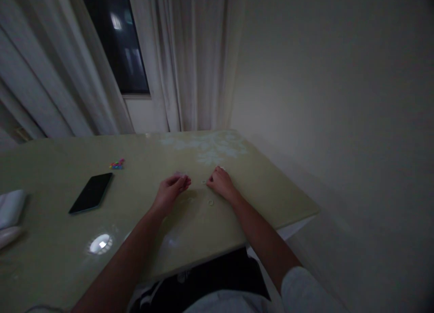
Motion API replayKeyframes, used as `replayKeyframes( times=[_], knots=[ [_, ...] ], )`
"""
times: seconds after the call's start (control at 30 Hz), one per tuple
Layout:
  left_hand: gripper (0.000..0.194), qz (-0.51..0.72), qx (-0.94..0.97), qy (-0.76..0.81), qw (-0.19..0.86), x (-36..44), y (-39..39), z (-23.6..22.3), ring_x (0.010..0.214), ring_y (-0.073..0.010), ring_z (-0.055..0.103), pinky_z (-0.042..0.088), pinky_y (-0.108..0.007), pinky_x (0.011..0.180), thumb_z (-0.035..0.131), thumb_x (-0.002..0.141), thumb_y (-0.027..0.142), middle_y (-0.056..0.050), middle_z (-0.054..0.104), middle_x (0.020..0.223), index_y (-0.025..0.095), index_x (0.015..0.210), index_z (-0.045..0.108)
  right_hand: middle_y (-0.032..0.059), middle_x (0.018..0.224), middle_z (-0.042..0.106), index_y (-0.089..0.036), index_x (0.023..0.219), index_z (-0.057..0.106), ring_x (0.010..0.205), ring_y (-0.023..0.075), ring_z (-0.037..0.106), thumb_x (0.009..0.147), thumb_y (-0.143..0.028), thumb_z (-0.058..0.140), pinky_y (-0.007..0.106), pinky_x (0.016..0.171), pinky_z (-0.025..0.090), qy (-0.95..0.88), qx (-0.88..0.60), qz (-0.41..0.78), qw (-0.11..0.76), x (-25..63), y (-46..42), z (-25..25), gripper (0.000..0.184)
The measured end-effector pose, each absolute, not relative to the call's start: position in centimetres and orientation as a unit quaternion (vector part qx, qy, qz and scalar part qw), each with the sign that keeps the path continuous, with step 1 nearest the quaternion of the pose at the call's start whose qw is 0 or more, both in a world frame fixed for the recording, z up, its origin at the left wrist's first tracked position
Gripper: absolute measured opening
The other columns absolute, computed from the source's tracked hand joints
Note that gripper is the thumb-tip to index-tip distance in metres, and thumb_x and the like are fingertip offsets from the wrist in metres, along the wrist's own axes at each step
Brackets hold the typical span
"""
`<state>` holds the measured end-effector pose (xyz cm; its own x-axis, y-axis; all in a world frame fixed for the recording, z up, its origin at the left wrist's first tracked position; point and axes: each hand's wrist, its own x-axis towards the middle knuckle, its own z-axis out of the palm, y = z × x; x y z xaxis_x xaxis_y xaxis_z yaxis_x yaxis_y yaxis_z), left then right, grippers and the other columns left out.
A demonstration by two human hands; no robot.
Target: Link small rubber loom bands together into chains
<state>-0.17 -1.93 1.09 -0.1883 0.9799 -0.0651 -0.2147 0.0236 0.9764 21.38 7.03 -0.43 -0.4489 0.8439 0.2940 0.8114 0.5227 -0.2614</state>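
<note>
Pale curtains (195, 59) hung behind a glossy counter (264, 209), well beyond the fingers. On the left hand (169, 189) they were curled together at a faint pinkish thing (179, 173); whether they pinched it could not be told. On the right hand (221, 183) they were bunched downward, their grip unclear, just beside one small ring (204, 182); another ring (210, 202) lay nearer the body. Well left of the left fingers lay a dark tablet (91, 193) and a multicoloured pile (117, 164).

Bare forearms (261, 229) outstretched, left hand (172, 188) and right hand (220, 182) apart, fingers (185, 182) curled.
</note>
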Motion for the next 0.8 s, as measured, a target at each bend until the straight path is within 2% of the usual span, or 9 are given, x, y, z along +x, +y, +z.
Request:
replayKeyframes(
  times=[0.37,0.6,0.73,0.8],
  knots=[
    [0.025,0.567,0.419,0.508,0.494,-0.3,-1.8,0.5,0.099,-0.0215,0.072,0.062,-0.042,0.087,0.068,0.102,0.037,-0.007,0.073,0.116,0.016,0.115,0.069,0.0095,0.125,0.068,-0.017,0.120,0.068,0.109,0.0247,0.068,0.103,-0.037,0.067,0.046,0.096,0.058,-0.848,-0.476,0.047,0.228,21.6,7.1,-0.6,0.026],
    [0.025,0.521,0.478,0.536,0.461,-0.6,-2.1,0.8,0.094,-0.0202,0.072,0.062,-0.040,0.083,0.070,0.100,0.035,-0.007,0.072,0.114,0.015,0.116,0.069,0.0086,0.110,0.064,-0.016,0.097,0.074,0.105,0.0212,0.064,0.097,-0.025,0.071,0.037,0.100,0.051,-0.824,-0.483,0.079,0.285,21.8,7.7,-0.2,0.009],
    [0.026,0.500,0.505,0.548,0.442,-0.6,-2.2,1.0,0.095,-0.0211,0.072,0.062,-0.040,0.083,0.071,0.100,0.035,-0.006,0.073,0.113,0.015,0.116,0.070,0.0109,0.115,0.060,-0.017,0.103,0.076,0.108,0.0230,0.061,0.095,-0.025,0.073,0.037,0.100,0.048,-0.824,-0.474,0.091,0.296,21.4,7.5,-0.3,0.011],
    [0.026,0.497,0.513,0.548,0.436,-0.5,-2.2,1.0,0.096,-0.0214,0.072,0.062,-0.040,0.084,0.071,0.100,0.035,-0.006,0.073,0.114,0.015,0.116,0.070,0.0111,0.115,0.061,-0.018,0.101,0.076,0.109,0.0236,0.060,0.095,-0.023,0.074,0.038,0.100,0.048,-0.828,-0.467,0.097,0.295,21.2,7.6,-0.5,0.008]
  ],
)
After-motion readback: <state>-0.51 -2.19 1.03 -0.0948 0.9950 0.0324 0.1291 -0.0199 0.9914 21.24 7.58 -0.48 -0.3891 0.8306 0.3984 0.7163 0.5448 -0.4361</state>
